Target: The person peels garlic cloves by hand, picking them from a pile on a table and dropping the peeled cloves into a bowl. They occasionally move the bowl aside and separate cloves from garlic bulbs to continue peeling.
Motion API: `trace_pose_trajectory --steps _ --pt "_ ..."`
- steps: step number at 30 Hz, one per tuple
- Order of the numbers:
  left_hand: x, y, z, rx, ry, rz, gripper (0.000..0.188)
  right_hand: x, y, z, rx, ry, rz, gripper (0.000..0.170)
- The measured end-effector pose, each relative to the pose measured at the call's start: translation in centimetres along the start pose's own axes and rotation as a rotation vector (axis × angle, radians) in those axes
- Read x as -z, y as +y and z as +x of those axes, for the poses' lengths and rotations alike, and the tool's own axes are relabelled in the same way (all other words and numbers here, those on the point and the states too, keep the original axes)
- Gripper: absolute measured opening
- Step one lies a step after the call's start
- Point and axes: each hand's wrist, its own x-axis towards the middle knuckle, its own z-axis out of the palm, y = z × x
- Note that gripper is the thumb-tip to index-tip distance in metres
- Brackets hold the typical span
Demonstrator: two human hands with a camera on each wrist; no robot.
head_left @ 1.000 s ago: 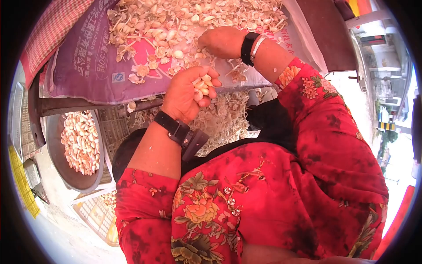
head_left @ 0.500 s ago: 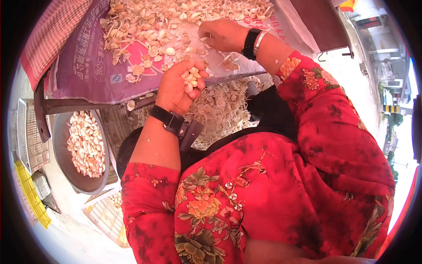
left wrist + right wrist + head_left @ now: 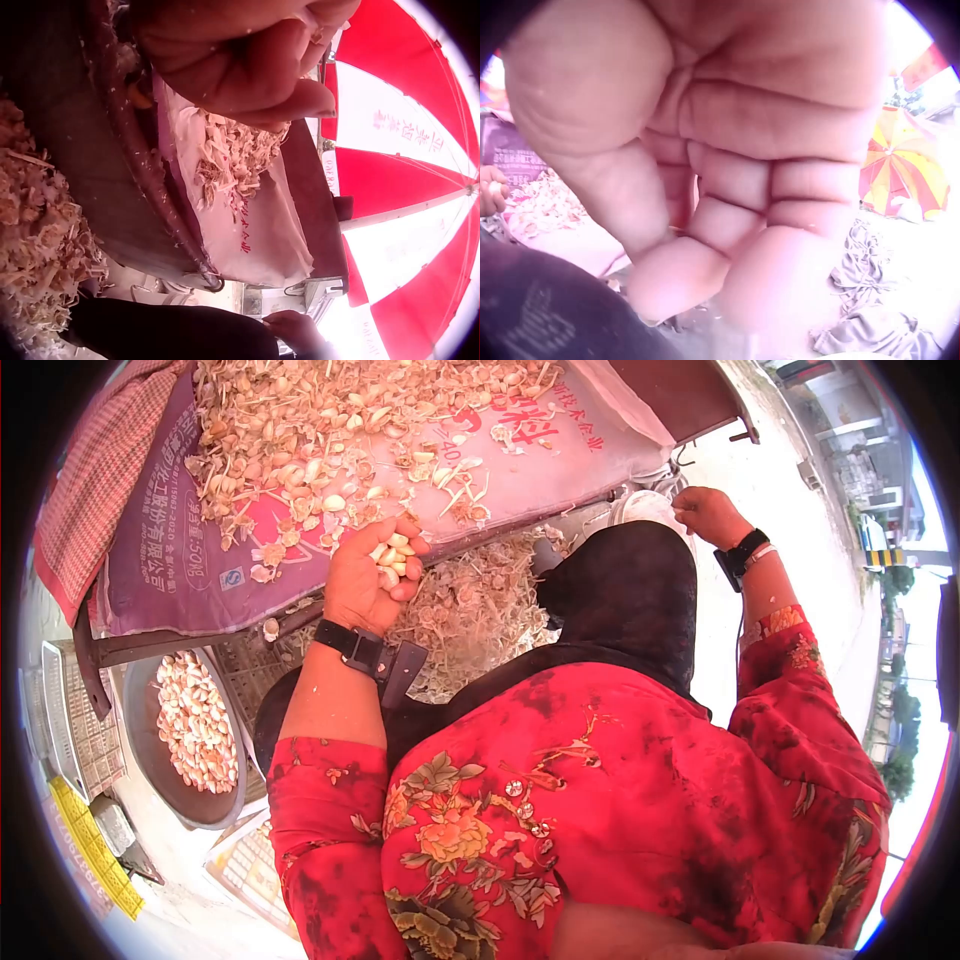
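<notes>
In the head view my left hand (image 3: 362, 580) cups several pale garlic cloves (image 3: 392, 560) in its curled fingers, palm up, at the table's near edge. A heap of garlic cloves and dry skins (image 3: 300, 445) lies beyond it on a purple printed sack (image 3: 175, 560). Away to the right, past the table corner, my right hand (image 3: 712, 518) hangs beside my knee, near a whitish bucket (image 3: 645, 508). Its fingers are bent and the thumb meets the fingertips (image 3: 675, 277) in the right wrist view. A small pale piece shows at those fingertips, mostly hidden.
A grey basin (image 3: 150, 745) of garlic cloves stands low at the left, near plastic crates (image 3: 85, 725). Skins (image 3: 470, 615) pile up below the table edge. My dark-clad knee (image 3: 625, 585) rises between the table and my right hand. A red-and-white umbrella (image 3: 390, 180) spreads overhead.
My right hand has left the heap and swung right, beyond the table corner to the bucket. The left hand keeps its cloves and shifts left in view as the head view turns.
</notes>
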Motion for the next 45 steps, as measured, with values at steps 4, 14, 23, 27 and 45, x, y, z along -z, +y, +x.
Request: trace_pose_trajectory --steps 4,14,23,27,45 --pt "-0.6 -0.1 0.1 -0.016 0.031 0.041 0.023 -0.3 2.8 -0.3 0.321 0.246 -0.481 0.015" --pt "-0.6 -0.1 0.7 0.002 0.016 -0.002 0.024 -7.5 -18.0 7.2 0.7 0.055 0.2 0.013" --pt "-0.8 1.3 0.3 -0.033 -0.013 -0.046 0.024 -13.6 -25.3 15.6 0.705 0.063 -0.379 0.02" --pt "-0.5 1.1 0.5 -0.037 0.009 -0.042 0.023 -13.9 -26.0 14.5 0.683 0.107 -0.465 0.022" --pt "-1.5 -0.6 0.0 -0.013 -0.105 -0.023 0.036 -11.2 -25.9 3.5 0.63 -0.437 0.752 0.018"
